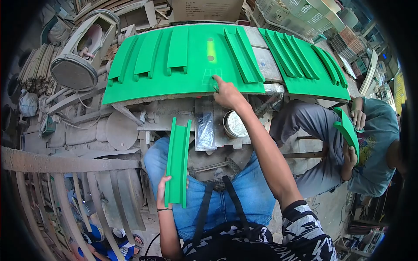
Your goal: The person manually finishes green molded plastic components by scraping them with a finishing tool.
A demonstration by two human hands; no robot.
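My left hand grips the lower end of a long green channel-shaped piece, held upright over my lap. My right hand reaches forward, its fingers pressing on the near edge of a wide green painted board. Several more green channel pieces lie side by side on that board. A round open tin stands just below my right hand.
Another person sits at the right, holding a curved green piece. A second green board with ribbed strips lies at the back right. Wooden slats and a rail stand at the left. Plastic baskets are stacked behind.
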